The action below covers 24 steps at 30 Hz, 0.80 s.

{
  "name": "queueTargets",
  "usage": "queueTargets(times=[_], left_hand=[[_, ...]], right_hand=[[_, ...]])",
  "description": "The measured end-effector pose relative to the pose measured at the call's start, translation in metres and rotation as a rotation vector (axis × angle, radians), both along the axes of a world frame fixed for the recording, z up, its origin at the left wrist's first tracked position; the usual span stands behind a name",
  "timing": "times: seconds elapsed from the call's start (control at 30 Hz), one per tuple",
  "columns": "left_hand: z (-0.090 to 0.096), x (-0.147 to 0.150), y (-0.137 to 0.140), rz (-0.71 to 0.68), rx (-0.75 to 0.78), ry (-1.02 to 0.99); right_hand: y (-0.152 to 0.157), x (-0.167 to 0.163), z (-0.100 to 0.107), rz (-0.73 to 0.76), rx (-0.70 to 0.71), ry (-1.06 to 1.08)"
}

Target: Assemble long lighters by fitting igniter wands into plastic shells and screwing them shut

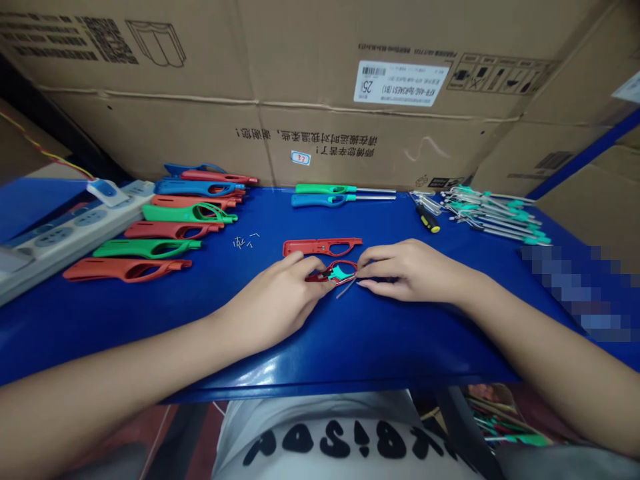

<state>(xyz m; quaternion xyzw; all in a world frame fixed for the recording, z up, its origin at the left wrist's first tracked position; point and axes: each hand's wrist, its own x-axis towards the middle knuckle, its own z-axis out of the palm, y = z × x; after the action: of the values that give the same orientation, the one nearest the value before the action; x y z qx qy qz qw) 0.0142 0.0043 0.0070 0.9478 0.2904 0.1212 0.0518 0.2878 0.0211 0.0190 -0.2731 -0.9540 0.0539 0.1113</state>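
Observation:
In the middle of the blue tabletop, my left hand (285, 297) is closed around the rear of a red lighter half-shell. A teal trigger piece (341, 273) and a thin grey wire or tube (345, 289) show at this half-shell. My right hand (415, 270) pinches the shell's front end, where the wire passes; its fingertips partly cover that spot. Just beyond both hands lies another red lighter half-shell (323, 247), its inner side up. Much of the held shell is hidden by my left fingers.
At left lie several coloured lighter shells (165, 212) beside a power strip (80, 233). Small screws (243, 243) are scattered nearby. Two long lighters (325, 199), a screwdriver (428, 219) and a pile of metal tubes with teal triggers (493, 213) stretch along a cardboard wall (200, 133).

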Motion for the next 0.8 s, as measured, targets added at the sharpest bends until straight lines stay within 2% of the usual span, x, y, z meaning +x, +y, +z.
queueTargets(times=[0.43,0.53,0.63,0.73,0.8], left_hand=[[-0.006,-0.001,0.003,0.0,0.017,-0.046],[-0.007,-0.002,0.004,-0.001,0.03,-0.052],[-0.008,-0.004,0.006,-0.022,0.059,-0.06],[-0.009,-0.005,0.008,-0.046,0.102,-0.079],[-0.009,-0.005,0.009,-0.063,0.112,-0.088]], right_hand=[[-0.001,0.0,0.0,-0.03,-0.043,0.02],[0.006,0.006,0.001,-0.054,-0.039,0.114],[0.02,0.018,-0.001,-0.241,0.136,0.178],[0.038,0.034,-0.007,-0.596,0.363,0.123],[0.048,0.047,-0.011,-0.823,0.395,0.054]])
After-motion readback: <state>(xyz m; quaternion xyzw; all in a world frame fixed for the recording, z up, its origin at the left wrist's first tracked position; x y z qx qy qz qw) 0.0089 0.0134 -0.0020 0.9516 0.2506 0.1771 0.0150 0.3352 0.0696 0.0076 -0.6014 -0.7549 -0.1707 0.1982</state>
